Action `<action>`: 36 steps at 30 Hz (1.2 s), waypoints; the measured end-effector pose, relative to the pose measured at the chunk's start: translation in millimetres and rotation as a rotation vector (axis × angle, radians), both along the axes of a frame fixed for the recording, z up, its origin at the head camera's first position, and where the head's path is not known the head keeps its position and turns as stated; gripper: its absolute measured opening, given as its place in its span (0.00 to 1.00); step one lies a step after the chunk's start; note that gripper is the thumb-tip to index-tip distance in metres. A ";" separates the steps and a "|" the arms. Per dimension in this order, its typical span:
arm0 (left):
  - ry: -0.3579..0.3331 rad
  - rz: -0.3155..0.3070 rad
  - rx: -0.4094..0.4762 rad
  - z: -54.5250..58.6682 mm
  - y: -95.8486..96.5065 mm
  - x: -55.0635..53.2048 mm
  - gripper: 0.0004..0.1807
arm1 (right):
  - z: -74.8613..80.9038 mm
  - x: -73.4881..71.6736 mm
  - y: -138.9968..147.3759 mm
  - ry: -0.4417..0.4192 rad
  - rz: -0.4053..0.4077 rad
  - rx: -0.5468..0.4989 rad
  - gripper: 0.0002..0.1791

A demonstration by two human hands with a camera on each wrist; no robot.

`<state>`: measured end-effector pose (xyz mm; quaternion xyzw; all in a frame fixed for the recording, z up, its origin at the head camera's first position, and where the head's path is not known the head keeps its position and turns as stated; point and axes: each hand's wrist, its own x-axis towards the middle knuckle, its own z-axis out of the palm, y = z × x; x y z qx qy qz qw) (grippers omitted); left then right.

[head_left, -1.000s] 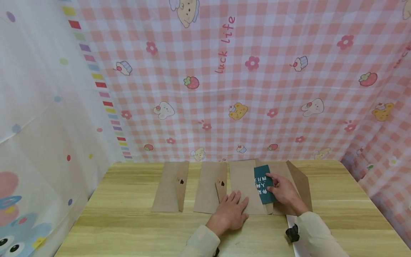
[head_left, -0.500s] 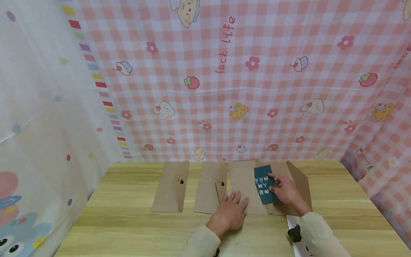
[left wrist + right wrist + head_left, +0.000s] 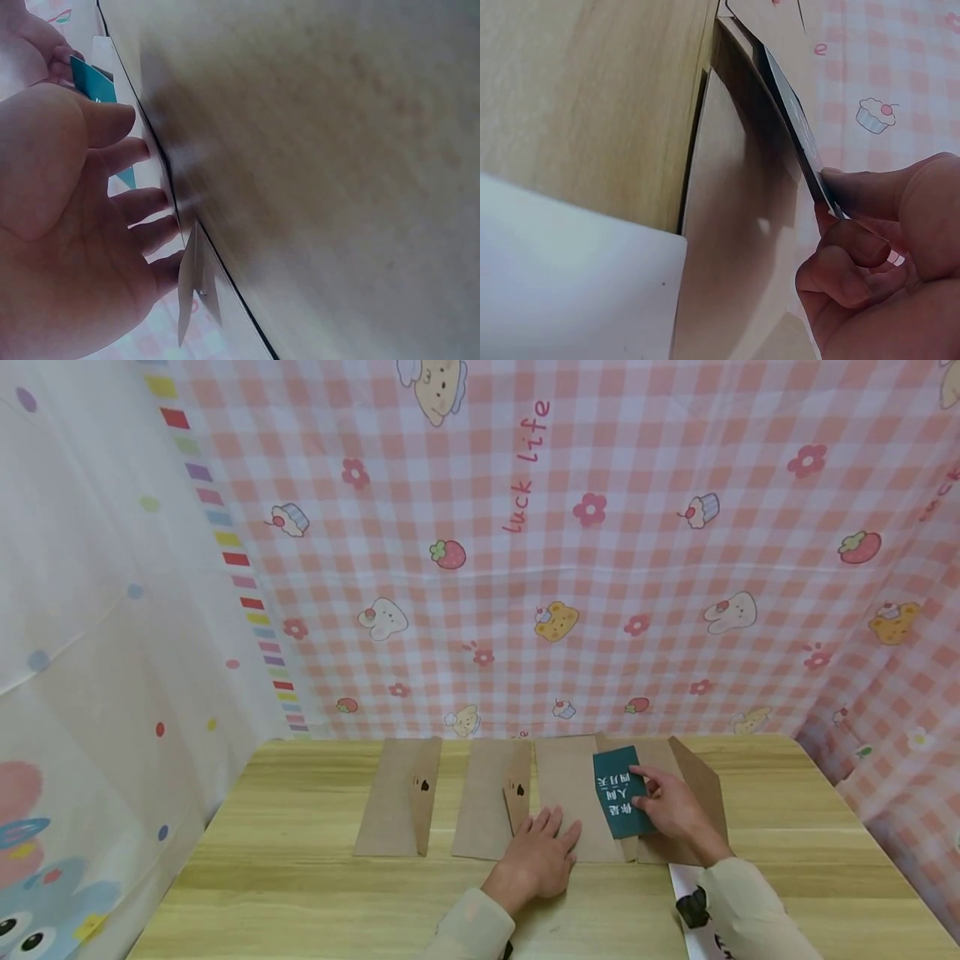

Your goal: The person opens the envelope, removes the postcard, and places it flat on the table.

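A dark green card (image 3: 613, 792) with white characters lies over the right side of the third kraft paper envelope (image 3: 567, 777); its left edge lines up with that envelope's opening. My right hand (image 3: 666, 803) pinches the card's right edge between thumb and fingers. The right wrist view catches the card (image 3: 791, 112) nearly edge-on, tilted above the envelope's flap. Fingers spread, my left hand (image 3: 538, 858) rests on the third envelope's lower left part. Its little finger is close to the raised flap of the second envelope (image 3: 483, 797).
Farthest left lies another kraft envelope (image 3: 390, 797) with a small black print. A further one (image 3: 701, 789) lies at the right, its flap spread out, partly behind my right hand. A white card (image 3: 577, 277) sits below my right forearm on the wooden table (image 3: 300, 902).
The right hand has shifted slightly right with the green card, and more of the card's characters now show. More of the white card appears beside the right sleeve. The left hand stays in place.
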<state>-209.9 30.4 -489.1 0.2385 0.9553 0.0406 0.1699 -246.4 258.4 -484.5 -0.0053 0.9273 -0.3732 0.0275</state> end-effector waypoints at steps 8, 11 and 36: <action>0.001 0.001 0.003 -1.8 0.0 0.4 0.28 | 0.7 1.8 2.5 -0.009 -0.001 -0.009 0.28; 0.000 0.001 0.003 -2.7 0.1 0.5 0.28 | 0.2 2.0 3.3 -0.005 -0.001 -0.010 0.28; 0.010 -0.007 0.001 -3.3 0.4 0.3 0.28 | -0.4 7.1 11.8 0.026 -0.004 0.007 0.28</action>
